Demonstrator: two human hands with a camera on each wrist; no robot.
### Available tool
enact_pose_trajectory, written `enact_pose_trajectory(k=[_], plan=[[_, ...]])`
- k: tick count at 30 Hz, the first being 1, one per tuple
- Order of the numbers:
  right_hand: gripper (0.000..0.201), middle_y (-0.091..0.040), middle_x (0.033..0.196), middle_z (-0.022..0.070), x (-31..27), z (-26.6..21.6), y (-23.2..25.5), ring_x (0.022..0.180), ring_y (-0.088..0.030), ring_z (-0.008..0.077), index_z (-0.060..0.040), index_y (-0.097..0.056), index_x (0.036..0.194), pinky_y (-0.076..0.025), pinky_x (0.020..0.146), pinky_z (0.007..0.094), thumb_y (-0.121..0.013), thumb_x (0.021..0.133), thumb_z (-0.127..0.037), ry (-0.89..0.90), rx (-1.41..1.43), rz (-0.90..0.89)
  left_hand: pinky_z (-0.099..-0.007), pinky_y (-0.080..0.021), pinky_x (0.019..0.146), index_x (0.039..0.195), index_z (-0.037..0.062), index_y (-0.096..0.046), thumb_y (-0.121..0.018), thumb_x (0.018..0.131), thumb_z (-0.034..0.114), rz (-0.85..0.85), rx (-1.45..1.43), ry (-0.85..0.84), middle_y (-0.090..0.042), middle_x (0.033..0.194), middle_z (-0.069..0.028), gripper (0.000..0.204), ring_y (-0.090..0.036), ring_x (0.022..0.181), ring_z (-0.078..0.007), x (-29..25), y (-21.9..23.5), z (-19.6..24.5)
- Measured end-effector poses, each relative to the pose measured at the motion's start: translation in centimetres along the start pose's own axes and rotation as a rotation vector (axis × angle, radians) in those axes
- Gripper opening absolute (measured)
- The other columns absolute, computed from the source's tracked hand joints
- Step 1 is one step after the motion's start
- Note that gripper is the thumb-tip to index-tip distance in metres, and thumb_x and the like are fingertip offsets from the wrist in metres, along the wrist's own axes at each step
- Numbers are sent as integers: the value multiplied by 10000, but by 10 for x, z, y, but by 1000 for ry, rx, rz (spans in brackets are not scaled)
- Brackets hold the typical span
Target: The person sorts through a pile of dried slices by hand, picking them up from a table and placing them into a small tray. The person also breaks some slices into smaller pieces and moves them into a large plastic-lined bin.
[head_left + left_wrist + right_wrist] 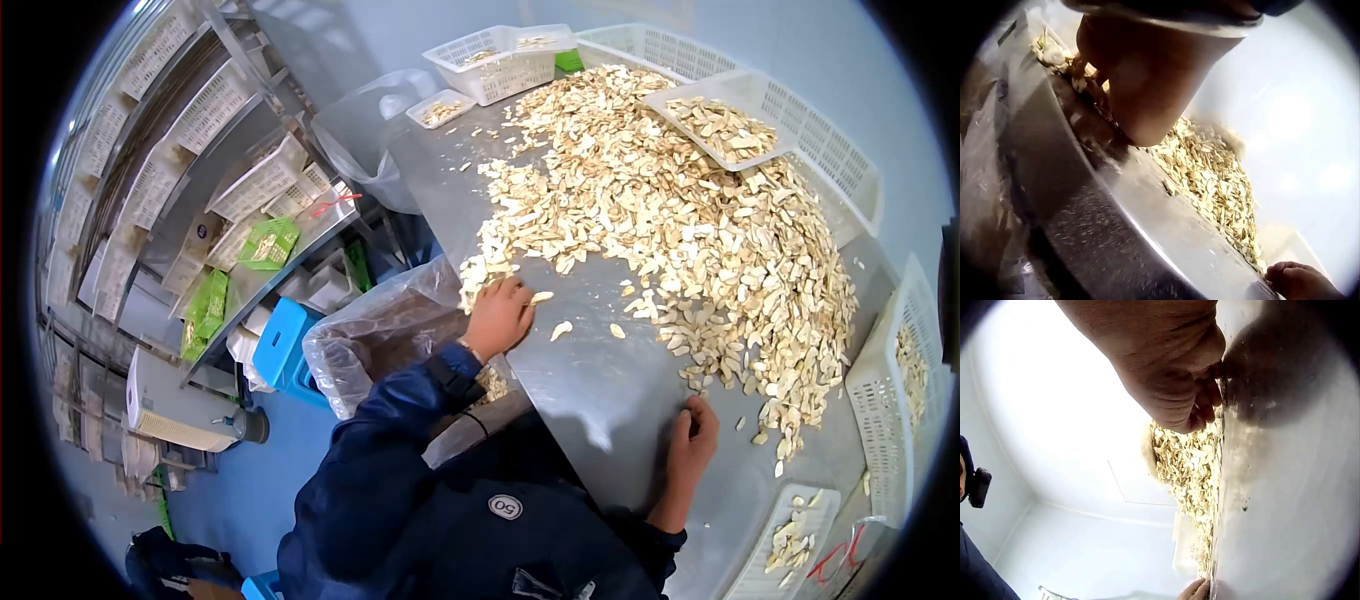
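Observation:
A large heap of pale dried slices (680,210) lies spread over the metal table (590,385). At the table's left edge, my left hand (500,318) touches a small cluster of slices (483,272), palm down, its fingers partly hidden. The left wrist view shows that hand (1147,81) from behind, with slices past its fingers. My right hand (692,445) rests on the table near the front of the heap, its fingers loosely bent, nothing visible in them. The right wrist view shows this hand (1179,394) low against the tabletop.
Below the left edge stands a bin lined with clear plastic (335,350). White baskets (500,75) line the table's back, and another basket (880,420) stands at the right. A white tray (800,510) holds a few slices beside red-handled scissors (840,555). Racks hold trays at left.

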State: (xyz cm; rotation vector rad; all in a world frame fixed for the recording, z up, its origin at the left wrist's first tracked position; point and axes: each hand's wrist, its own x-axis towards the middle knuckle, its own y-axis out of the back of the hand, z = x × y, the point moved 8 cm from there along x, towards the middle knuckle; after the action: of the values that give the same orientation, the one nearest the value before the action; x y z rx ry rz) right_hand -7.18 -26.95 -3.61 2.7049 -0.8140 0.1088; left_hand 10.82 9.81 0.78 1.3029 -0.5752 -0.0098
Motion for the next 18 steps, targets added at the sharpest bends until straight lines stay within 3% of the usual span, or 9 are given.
enact_pose_trajectory(k=[2, 3, 6, 7, 10, 14, 16, 18], plan=[[236, -634, 1172, 147, 0, -4, 0, 1064, -632, 256, 5, -661, 1137, -506, 949, 359, -595, 911, -8, -3, -33, -19, -469, -438, 930, 981, 120, -711, -656, 872, 303, 37, 35, 38, -644, 1122, -93, 220, -603, 1085, -299, -15, 17, -9], [236, -631, 1175, 147, 1, -6, 0, 1062, -631, 256, 6, -661, 1138, -506, 948, 360, -593, 912, -9, -4, -51, -27, -477, -446, 892, 871, 112, -725, -654, 868, 300, 93, 51, 27, -676, 997, -90, 201, -631, 992, -302, -20, 18, -20], [233, -637, 1160, 143, 0, -11, 0, 1049, -631, 252, 0, -663, 1137, -505, 936, 356, -594, 916, -21, 18, -115, -25, -451, -489, 807, 804, 69, -699, -673, 853, 269, -36, 102, 241, -687, 948, -115, 207, -635, 952, -327, -6, 24, -60], [231, -639, 1155, 140, 0, -11, 0, 1048, -631, 252, -3, -665, 1134, -504, 933, 354, -595, 915, -24, 21, -127, -24, -461, -497, 764, 832, 52, -681, -680, 835, 213, 61, 52, 197, -680, 943, -149, 161, -621, 940, -353, 6, 31, -65], [227, -647, 1139, 132, 1, -9, 0, 1042, -630, 251, -14, -670, 1127, -502, 923, 349, -600, 912, -32, 17, -135, -16, -482, -505, 827, 945, 34, -675, -690, 815, 159, 155, -16, 139, -679, 958, -154, 181, -613, 965, -376, 40, 15, -89], [222, -654, 1125, 122, 1, -14, 2, 1024, -629, 245, -23, -676, 1117, -501, 907, 345, -607, 907, -39, 9, -112, -6, -468, -519, 820, 958, 23, -694, -694, 815, 158, 91, -34, 96, -689, 927, -151, 196, -629, 936, -374, 75, -12, -91], [219, -655, 1120, 118, 1, -14, 3, 1012, -629, 238, -24, -676, 1116, -502, 898, 343, -610, 907, -42, 23, -120, -5, -437, -540, 782, 971, 16, -704, -704, 830, 170, 39, 5, 110, -704, 917, -154, 209, -661, 889, -359, 82, -17, -90], [218, -654, 1113, 116, 2, -13, 1, 1001, -629, 230, -25, -675, 1116, -503, 889, 341, -613, 909, -45, 36, -126, -2, -391, -551, 732, 978, 12, -711, -721, 850, 171, -24, -214, 311, -723, 895, -135, 204, -697, 821, -294, 78, -15, -98]])
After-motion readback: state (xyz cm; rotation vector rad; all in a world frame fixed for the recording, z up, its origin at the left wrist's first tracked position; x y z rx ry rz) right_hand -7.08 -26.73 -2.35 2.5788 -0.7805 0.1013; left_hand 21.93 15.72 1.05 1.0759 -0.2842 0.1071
